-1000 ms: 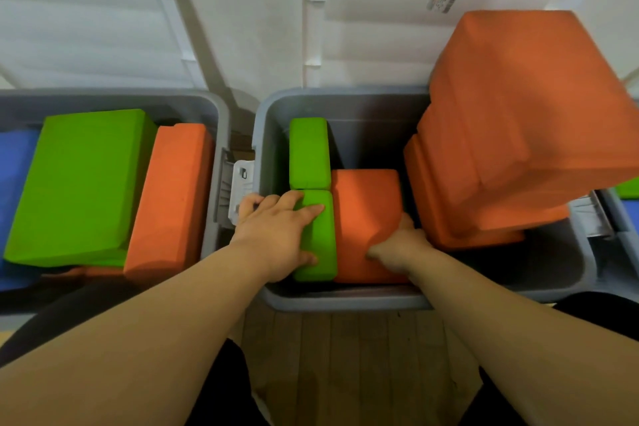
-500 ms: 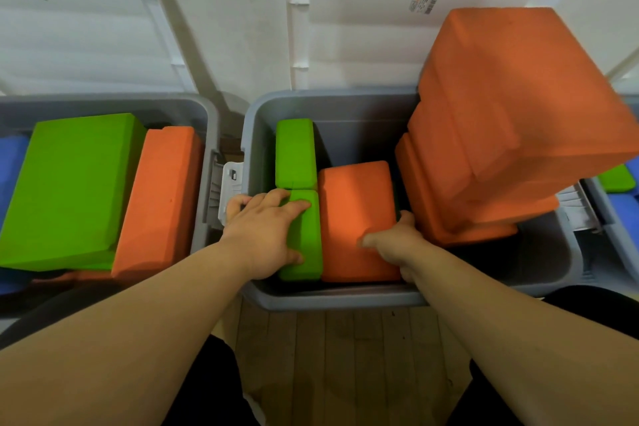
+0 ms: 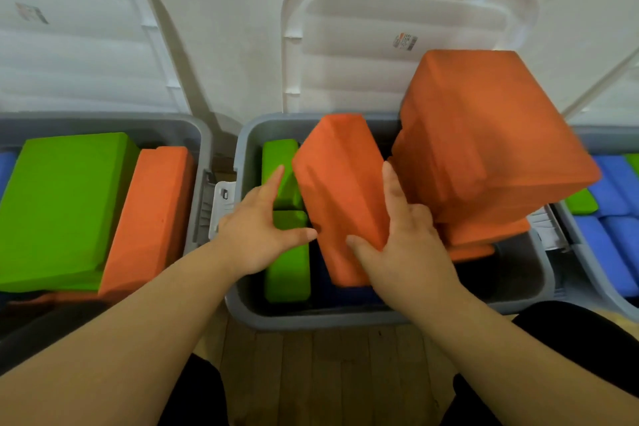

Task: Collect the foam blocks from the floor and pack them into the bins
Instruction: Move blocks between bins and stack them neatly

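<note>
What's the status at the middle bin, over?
Right hand grips tilted orange block over middle bin. Left hand open at its left edge. Orange stack crowds bin's right side.

The orange block [image 3: 340, 197] is matt foam with a fine, slightly grainy skin. The green blocks [image 3: 287, 259] and blue blocks [image 3: 608, 190] have the same dull foam finish. The bin [image 3: 311, 320] is smooth grey plastic with a faint sheen on its rim. The lid [image 3: 363, 55] is milky, translucent ribbed plastic with a small paper sticker [image 3: 404, 41]. The latch [image 3: 223, 199] is white plastic. The floor [image 3: 328, 373] is wooden planks with visible grain.
</note>
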Demonstrator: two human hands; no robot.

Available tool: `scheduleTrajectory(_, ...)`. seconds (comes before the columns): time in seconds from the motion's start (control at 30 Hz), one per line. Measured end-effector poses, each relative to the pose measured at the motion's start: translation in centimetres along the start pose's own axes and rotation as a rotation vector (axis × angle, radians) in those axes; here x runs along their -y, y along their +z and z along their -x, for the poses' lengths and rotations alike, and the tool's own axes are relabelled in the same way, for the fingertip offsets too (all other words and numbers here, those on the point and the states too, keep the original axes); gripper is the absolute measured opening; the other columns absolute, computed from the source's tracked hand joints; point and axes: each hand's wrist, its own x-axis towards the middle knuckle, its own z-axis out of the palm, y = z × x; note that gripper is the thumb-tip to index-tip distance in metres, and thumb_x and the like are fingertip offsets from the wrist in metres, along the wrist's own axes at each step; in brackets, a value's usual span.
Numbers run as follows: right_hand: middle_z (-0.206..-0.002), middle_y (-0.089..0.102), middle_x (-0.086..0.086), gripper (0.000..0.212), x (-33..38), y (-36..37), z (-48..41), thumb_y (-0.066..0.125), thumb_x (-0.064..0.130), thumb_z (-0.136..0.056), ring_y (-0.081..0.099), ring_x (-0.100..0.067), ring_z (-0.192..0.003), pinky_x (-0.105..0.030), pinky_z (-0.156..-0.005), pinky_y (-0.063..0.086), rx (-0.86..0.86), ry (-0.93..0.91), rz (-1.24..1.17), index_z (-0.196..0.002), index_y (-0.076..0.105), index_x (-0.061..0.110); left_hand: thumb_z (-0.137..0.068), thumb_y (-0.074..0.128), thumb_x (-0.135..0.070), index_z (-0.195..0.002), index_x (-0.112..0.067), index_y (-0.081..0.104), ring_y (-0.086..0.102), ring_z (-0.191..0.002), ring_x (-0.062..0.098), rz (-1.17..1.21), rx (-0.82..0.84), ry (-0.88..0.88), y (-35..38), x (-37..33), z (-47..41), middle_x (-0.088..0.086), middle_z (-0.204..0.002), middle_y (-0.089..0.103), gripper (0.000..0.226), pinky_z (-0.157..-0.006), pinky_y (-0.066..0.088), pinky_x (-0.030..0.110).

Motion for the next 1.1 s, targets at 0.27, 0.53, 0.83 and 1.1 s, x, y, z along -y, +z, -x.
scheduleTrajectory(0.27, -0.139, 0.052, 0.02, 0.103, 0.9, -0.1, -3.2, 0.072, 0.046, -0.084, 0.06, 0.005, -0.118, -0.031, -0.103, 0.052, 0.116, 0.054, -0.842, -0.157, 0.0, 0.054, -0.079, 0.086, -0.042, -0.149, -0.066, -0.012, 0.056, -0.124, -0.007, 0.597, -0.022, 0.152, -1.9, -1.0, 0.5, -0.032, -0.147, 0.04, 0.123, -0.098, 0.054, 0.026)
scheduleTrajectory(0.53, -0.159, 0.041, -0.003, 0.093, -5.4, 7.5, -6.3, 0.066, 0.061, -0.086, 0.044, -0.025, -0.142, -0.033, -0.114, 0.036, 0.269, 0.348, -0.381, -0.162, 0.022, 0.03, -0.084, 0.081, -0.034, -0.159, -0.051, 0.006, 0.038, -0.124, 0.002, 0.229, -0.524, 0.077, -4.3, -0.7, -0.5, 0.001, -0.147, 0.035, 0.107, -0.111, 0.022, 0.014)
scheduleTrajectory(0.83, -0.166, 0.024, -0.013, 0.099, -7.5, 14.7, -15.2, 0.077, 0.043, -0.087, 0.032, -0.034, -0.149, -0.039, -0.119, 0.034, 0.345, 0.242, 0.021, -0.163, 0.019, 0.02, -0.093, 0.074, -0.034, -0.158, -0.053, 0.0, 0.042, -0.117, 0.004, 0.292, -0.52, -0.011, -3.5, -0.3, -1.2, -0.001, -0.152, 0.028, 0.101, -0.098, 0.03, 0.014)
scheduleTrajectory(1.1, -0.171, 0.01, -0.009, 0.095, -9.6, 17.7, -19.4, 0.061, 0.054, -0.096, 0.014, -0.033, -0.156, -0.042, -0.126, 0.015, 0.412, 0.248, 0.211, -0.164, 0.004, 0.02, -0.092, 0.075, -0.034, -0.158, -0.054, 0.001, 0.043, -0.115, 0.003, 0.309, -0.525, -0.026, -3.7, 0.3, -1.7, -0.005, -0.146, 0.031, 0.101, -0.079, 0.026, -0.007)
